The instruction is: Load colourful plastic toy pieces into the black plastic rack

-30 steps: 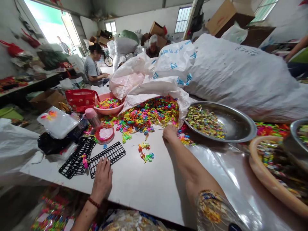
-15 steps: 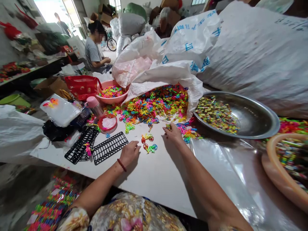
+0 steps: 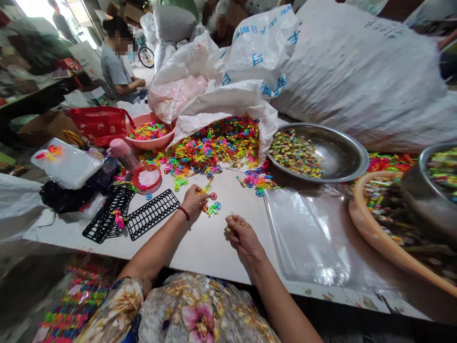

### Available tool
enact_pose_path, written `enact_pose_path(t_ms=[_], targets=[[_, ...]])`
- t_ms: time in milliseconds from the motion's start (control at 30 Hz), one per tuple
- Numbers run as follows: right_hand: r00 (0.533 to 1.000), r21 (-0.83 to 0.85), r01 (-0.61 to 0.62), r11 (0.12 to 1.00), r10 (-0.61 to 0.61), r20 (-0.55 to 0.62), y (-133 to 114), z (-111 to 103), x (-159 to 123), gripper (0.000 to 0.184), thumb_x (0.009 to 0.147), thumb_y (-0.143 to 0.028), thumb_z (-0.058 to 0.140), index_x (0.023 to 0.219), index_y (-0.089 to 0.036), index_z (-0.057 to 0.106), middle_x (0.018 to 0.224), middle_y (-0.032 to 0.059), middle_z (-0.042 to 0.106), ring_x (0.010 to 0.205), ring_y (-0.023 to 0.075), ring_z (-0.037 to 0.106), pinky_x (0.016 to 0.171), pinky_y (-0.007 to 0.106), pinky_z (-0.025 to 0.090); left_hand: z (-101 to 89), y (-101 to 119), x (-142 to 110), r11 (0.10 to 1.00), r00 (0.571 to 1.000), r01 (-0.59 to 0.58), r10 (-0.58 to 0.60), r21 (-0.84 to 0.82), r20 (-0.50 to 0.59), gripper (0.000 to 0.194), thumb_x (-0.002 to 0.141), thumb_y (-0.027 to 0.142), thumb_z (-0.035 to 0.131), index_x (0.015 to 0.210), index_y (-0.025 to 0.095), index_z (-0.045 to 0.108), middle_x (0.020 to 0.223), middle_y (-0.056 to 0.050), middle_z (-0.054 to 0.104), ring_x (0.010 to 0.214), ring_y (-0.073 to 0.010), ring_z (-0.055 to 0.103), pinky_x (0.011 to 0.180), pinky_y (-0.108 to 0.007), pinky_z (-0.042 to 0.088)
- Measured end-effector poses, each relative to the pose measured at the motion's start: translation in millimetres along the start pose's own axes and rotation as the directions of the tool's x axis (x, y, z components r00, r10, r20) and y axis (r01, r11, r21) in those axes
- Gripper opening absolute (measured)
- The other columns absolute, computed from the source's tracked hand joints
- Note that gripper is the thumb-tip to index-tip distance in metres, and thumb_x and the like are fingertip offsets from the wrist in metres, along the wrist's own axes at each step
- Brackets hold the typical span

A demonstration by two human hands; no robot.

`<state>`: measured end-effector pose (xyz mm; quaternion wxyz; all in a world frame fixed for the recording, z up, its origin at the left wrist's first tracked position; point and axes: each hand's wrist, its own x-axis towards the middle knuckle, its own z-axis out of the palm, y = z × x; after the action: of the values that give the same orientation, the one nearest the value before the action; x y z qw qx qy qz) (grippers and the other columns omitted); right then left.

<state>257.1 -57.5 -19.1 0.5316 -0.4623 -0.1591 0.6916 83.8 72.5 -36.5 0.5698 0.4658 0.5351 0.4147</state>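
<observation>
My left hand (image 3: 193,202), with a dark red bead bracelet, reaches forward and pinches a yellow plastic toy bicycle (image 3: 204,190). Just beyond its fingertips lies a green and blue toy bicycle (image 3: 214,208) on the white table. My right hand (image 3: 244,234) is curled over the table nearer my body, closed around several small yellowish pieces (image 3: 228,229) that show between its fingers. They resemble the small wrapped pieces (image 3: 296,152) in the steel basin (image 3: 342,155). To the left of my left hand lies a black plastic grid rack (image 3: 153,214).
A large heap of colourful plastic toys (image 3: 217,145) spills from a white sack (image 3: 266,128). Clear plastic bags (image 3: 303,238) lie at the right, beside an orange tub (image 3: 357,209). A red basket (image 3: 146,178) and pink-lidded bottle (image 3: 123,152) stand left. A person (image 3: 116,66) sits behind.
My view has swung to the right. My left hand has moved forward onto the yellow toy bicycle. My right hand has drawn back towards me and now shows small yellowish pieces in it.
</observation>
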Motion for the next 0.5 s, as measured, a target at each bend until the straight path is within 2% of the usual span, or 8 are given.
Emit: enact_pose_path(t_ms=[100,200,333,433,500], targets=[[0.999,-0.06,0.035,0.998,-0.035,-0.002,1.1,1.4,-6.5,0.041,0.056,-0.037,0.091,0.078,-0.02,0.062,0.055,-0.0071,0.054,0.041,0.0041,0.038,0.036,0.015,0.024,-9.5,3.0,-12.8,0.989,0.999,0.035,-0.038,-0.142,-0.014,0.038,0.066,0.03,0.079,0.082,0.02,0.046,0.072,0.005,0.053,0.058,-0.0091,0.056,0.054,-0.021,0.041],[0.998,-0.104,0.064,0.993,-0.064,0.002,2.7,5.7,-11.7,0.045,0.055,-0.036,0.092,0.088,-0.02,0.067,0.068,-0.0015,0.067,0.047,0.0055,0.047,0.042,0.017,0.035,-23.9,9.5,-35.4,0.968,0.998,0.065,-0.06,-0.241,0.027,0.037,0.061,0.028,0.082,0.082,0.018,0.053,0.075,0.002,0.061,0.056,-0.0072,0.055,0.055,-0.022,0.045],[0.996,-0.14,0.084,0.987,-0.079,0.038,8.7,14.2,-14.8,0.038,0.062,-0.043,0.087,0.084,-0.019,0.067,0.085,0.004,0.073,0.052,0.0054,0.049,0.043,0.017,0.034,-38.9,12.9,-71.3,0.905,0.985,0.138,-0.082,-0.401,0.153,0.032,0.065,0.03,0.081,0.089,0.014,0.066,0.096,-0.007,0.07,0.078,-0.0134,0.065,0.077,-0.03,0.054],[0.997,-0.182,0.074,0.981,-0.069,0.032,16.8,19.5,-14.3,0.04,0.061,-0.045,0.087,0.084,-0.02,0.067,0.08,0.0034,0.073,0.051,0.0061,0.049,0.044,0.017,0.034,-43.5,10.9,-92.9,0.833,0.983,0.17,-0.105,-0.526,0.153,0.03,0.073,0.039,0.079,0.09,0.016,0.07,0.101,-0.007,0.071,0.082,-0.0144,0.066,0.079,-0.029,0.054],[0.997,-0.222,0.069,0.973,-0.063,0.033,22.4,21.9,-13.6,0.044,0.06,-0.046,0.087,0.091,-0.02,0.07,0.078,0.0033,0.072,0.052,0.0068,0.05,0.045,0.018,0.035,-44.8,10.3,-103.6,0.825,0.983,0.172,-0.111,-0.538,0.144,0.031,0.076,0.045,0.077,0.091,0.017,0.071,0.103,-0.007,0.072,0.081,-0.0145,0.066,0.077,-0.029,0.054]])
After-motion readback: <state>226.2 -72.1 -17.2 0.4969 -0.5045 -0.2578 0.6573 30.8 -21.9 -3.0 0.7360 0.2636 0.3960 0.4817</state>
